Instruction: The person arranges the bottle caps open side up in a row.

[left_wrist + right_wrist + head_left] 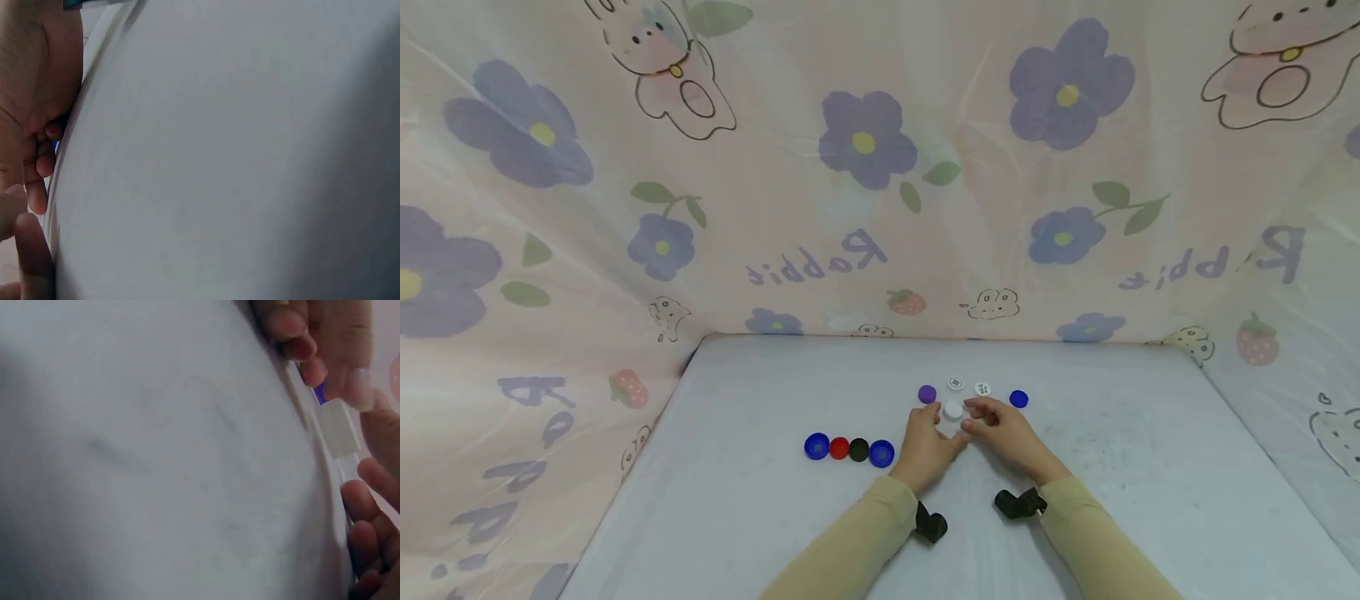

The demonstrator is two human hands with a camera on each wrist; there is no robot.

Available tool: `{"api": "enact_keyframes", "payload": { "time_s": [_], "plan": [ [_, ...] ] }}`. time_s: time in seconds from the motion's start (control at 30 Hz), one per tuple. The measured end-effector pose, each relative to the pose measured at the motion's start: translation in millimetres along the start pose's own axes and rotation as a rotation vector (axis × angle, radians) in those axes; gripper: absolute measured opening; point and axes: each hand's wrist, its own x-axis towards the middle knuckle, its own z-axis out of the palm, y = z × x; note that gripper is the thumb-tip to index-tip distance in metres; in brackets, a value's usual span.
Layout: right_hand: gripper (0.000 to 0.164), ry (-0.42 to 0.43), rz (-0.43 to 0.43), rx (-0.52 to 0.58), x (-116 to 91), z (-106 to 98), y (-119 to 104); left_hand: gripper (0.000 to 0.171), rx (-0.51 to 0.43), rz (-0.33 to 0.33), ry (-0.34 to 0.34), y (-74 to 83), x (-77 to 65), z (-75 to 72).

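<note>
Hands (927, 447) (1015, 437), white cap (952, 410) between them

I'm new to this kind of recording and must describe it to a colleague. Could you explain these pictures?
There is no robot: a person works with a bare left hand and right hand. The wide picture comes from a camera worn on the head; the other two, from one on each wrist, show mostly pale surface with fingers at the edge.

On the white tabletop is a row: two blue discs at the ends, a red disc and a dark disc between. Beyond the hands lie a purple disc, another blue disc and two pale discs.

A white piece is between the hands; whether it's gripped, I cannot tell.
</note>
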Motion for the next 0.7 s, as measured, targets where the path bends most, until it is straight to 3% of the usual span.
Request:
{"api": "enact_keyframes", "payload": {
  "time_s": [0.2, 0.4, 0.7],
  "plan": [
    [0.044, 0.012, -0.043, -0.029, -2.0, 4.1, -2.2, 0.063, -0.04, -0.018, -0.048, -6.4, 3.9, -0.7],
    [0.035, 0.015, -0.048, -0.042, -4.4, 3.4, -3.4, 0.052, -0.085, -0.029, -0.068, -1.0, 1.6, -3.7],
    [0.027, 0.009, -0.044, -0.045, -3.9, 2.2, -3.3, 0.039, -0.077, -0.04, -0.077, 3.4, 0.9, -4.7]
  ]
}}
